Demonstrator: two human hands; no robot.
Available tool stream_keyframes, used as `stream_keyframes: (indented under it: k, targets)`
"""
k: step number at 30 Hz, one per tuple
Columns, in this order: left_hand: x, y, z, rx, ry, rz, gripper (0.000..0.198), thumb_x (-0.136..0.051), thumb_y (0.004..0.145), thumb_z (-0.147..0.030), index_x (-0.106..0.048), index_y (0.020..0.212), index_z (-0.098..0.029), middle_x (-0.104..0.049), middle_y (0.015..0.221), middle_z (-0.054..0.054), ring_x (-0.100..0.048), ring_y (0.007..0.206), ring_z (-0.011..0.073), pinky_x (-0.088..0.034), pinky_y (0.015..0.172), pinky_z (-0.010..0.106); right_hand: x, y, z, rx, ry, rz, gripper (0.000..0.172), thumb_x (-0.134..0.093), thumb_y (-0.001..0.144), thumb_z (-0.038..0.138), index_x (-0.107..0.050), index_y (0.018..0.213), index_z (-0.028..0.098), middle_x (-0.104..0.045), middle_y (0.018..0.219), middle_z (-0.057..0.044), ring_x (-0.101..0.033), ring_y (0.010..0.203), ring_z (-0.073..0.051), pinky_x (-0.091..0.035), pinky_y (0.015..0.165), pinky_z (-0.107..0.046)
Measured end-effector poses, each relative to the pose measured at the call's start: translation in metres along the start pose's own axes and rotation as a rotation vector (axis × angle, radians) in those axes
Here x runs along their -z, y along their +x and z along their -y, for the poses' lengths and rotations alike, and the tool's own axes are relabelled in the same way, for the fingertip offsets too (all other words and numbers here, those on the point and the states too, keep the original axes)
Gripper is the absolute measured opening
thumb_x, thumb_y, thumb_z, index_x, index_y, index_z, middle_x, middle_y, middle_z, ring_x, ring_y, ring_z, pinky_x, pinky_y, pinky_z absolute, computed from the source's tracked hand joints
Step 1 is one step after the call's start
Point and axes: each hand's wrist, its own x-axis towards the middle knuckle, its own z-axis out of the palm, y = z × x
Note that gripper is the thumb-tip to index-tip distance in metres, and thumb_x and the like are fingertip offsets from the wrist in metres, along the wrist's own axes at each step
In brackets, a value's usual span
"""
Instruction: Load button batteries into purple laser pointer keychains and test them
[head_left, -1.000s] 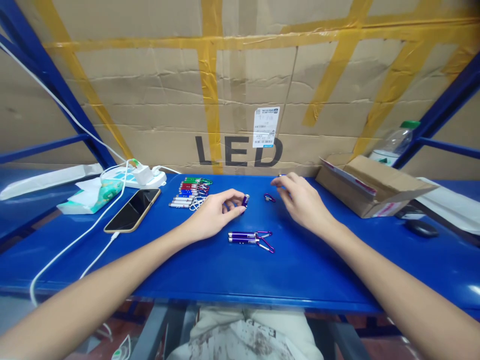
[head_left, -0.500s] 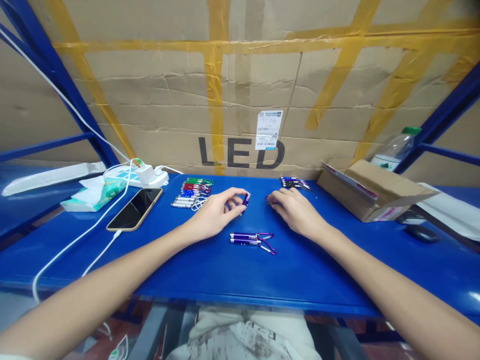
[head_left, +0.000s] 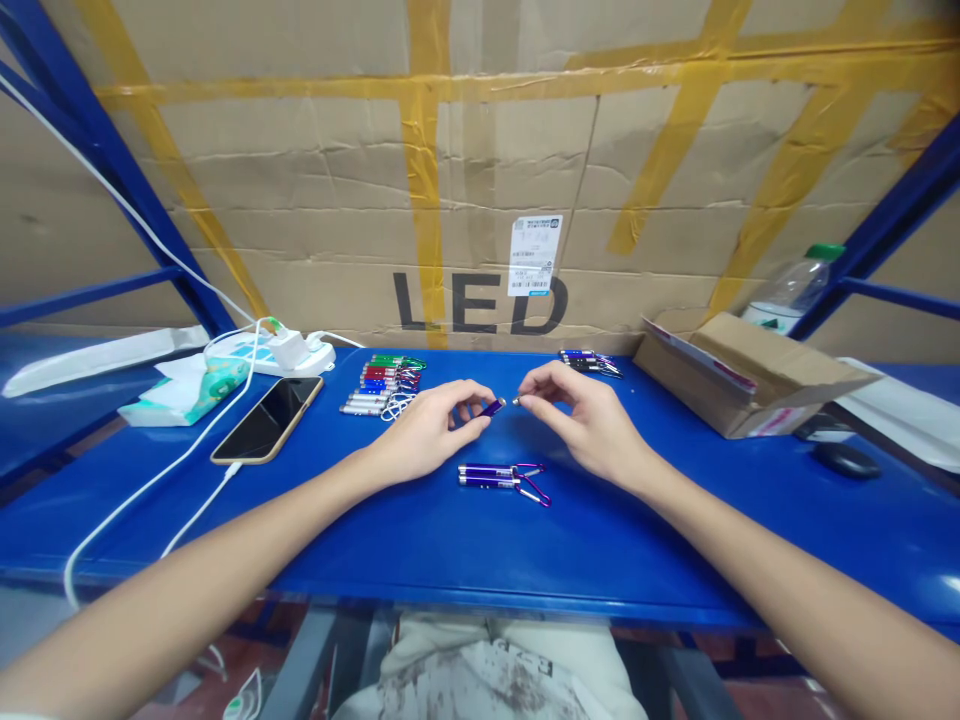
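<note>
over the blue tabletop (head_left: 360, 540), a purple penlight tube (head_left: 493, 408) is pinched by the left hand (head_left: 429, 422), a small silvery end piece (head_left: 517, 401) by the right hand (head_left: 589, 412), just apart.

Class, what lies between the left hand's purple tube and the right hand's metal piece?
Nothing: the head view shows a bare gap between purple tube and metal piece.
</note>
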Motion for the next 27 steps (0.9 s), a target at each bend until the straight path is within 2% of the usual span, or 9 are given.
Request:
stream_keyframes:
  k: [7,18,23,27]
  targets:
    - [0.0011,-0.0007,-0.0044,-0.046,0.008,0.022,0.023,-0.063,0.104,-0.032,-0.07,0.124,-0.022,-0.07,0.109,0.005,-0.065,0.091,0.0181,-0.052,0.082,0.031,-0.0053,-0.0056,0.0065,-0.01,0.068,0.002,0.008,-0.065,0.105,0.032,-0.066,0.106,0.024,-0.076,0.101,-0.004,-0.072,0.091,-0.021,-0.058,0.086,-0.036]
    - [-0.0003,-0.001,-0.0037,-0.064,-0.019,0.013,0.021,-0.064,0.105,-0.032,-0.07,0.121,-0.021,-0.069,0.105,0.004,-0.063,0.086,0.0167,-0.051,0.079,0.03,-0.007,-0.0056,0.0069,-0.021,0.189,0.0,0.01,-0.068,0.103,0.033,-0.067,0.109,0.025,-0.075,0.106,-0.005,-0.074,0.095,-0.021,-0.061,0.088,-0.037]
    - [-0.0012,-0.0005,-0.0016,-0.083,-0.024,-0.01,0.024,-0.066,0.106,-0.04,-0.07,0.117,-0.019,-0.067,0.096,0.002,-0.06,0.081,0.016,-0.049,0.076,0.03,-0.0076,-0.0055,0.008,-0.041,0.251,0.012,0.011,-0.07,0.102,0.031,-0.067,0.11,0.025,-0.075,0.106,-0.004,-0.074,0.096,-0.021,-0.06,0.09,-0.037]
    - [-0.0008,-0.0002,-0.0009,-0.109,0.007,-0.029,0.024,-0.065,0.107,-0.037,-0.073,0.118,-0.018,-0.065,0.093,0.002,-0.061,0.082,0.0161,-0.049,0.078,0.03,-0.0078,-0.0057,0.008,-0.048,0.257,0.018,0.011,-0.07,0.102,0.031,-0.067,0.11,0.025,-0.075,0.106,-0.004,-0.074,0.097,-0.021,-0.06,0.09,-0.037]
